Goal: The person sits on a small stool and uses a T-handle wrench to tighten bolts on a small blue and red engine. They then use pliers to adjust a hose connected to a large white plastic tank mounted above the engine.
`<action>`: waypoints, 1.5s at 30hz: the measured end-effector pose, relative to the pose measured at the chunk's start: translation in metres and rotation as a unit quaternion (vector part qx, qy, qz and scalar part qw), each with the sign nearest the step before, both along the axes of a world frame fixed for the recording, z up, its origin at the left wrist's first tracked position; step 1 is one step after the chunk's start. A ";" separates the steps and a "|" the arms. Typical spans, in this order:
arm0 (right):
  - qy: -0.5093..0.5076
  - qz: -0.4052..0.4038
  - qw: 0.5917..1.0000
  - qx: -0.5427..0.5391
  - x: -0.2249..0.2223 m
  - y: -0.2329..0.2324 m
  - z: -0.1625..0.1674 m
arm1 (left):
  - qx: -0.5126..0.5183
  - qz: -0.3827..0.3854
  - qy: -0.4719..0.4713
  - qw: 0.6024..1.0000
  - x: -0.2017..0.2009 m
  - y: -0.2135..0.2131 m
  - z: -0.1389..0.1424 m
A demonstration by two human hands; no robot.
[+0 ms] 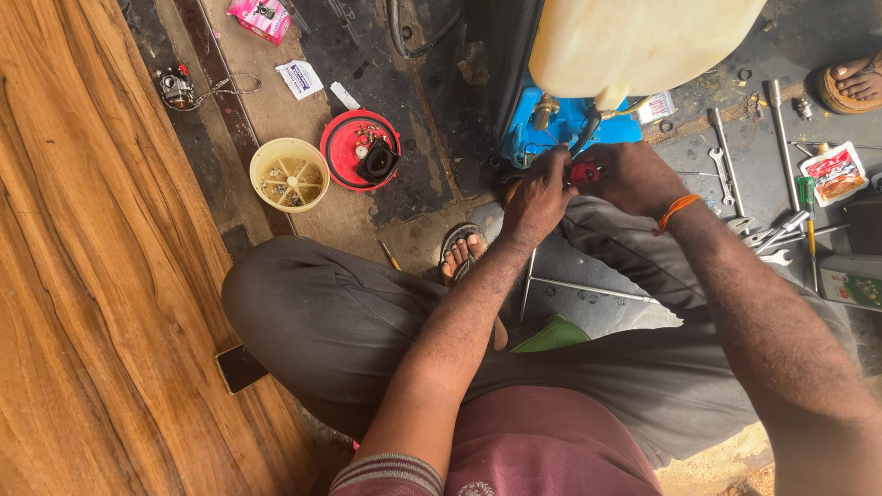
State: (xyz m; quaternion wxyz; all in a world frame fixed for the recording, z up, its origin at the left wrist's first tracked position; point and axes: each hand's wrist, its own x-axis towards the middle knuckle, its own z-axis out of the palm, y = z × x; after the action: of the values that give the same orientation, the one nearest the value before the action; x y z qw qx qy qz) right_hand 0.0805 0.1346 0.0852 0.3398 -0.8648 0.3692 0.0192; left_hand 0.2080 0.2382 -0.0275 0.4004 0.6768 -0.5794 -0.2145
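I sit with my knees apart before a machine with a cream plastic tank (634, 41) on a blue base (560, 124). My left hand (536, 195) and my right hand (629, 176) meet at a small red part (585, 171) just below the blue base, fingers closed around it. An orange thread band (675, 211) circles my right wrist. What exactly each finger grips is hidden by the hands themselves.
A red lid (360, 149) holding a black part and a cream bowl (288, 174) of small pieces lie at the left. Spanners and a screwdriver (763, 197) lie at the right. A wooden board (83, 276) runs along the left, with a phone (241, 367) on it. Another person's sandalled foot (854, 83) is at top right.
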 end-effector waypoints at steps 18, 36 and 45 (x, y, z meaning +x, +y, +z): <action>0.021 0.002 0.992 -0.127 0.003 0.013 -0.026 | -0.071 0.017 -0.109 0.991 0.003 0.002 -0.001; 0.006 -0.002 0.992 -0.127 -0.002 0.019 -0.041 | -0.049 0.004 -0.148 0.988 0.005 0.001 -0.011; -0.035 0.007 0.995 0.092 -0.024 -0.014 -0.025 | -0.193 0.129 0.174 0.957 -0.020 -0.004 0.037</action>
State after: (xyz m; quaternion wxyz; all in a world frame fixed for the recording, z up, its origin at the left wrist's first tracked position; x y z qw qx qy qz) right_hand 0.0568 0.1201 0.0605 0.4308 -0.8323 0.3478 0.0249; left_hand 0.1885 0.2343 0.0096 0.6422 0.6078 -0.4389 -0.1599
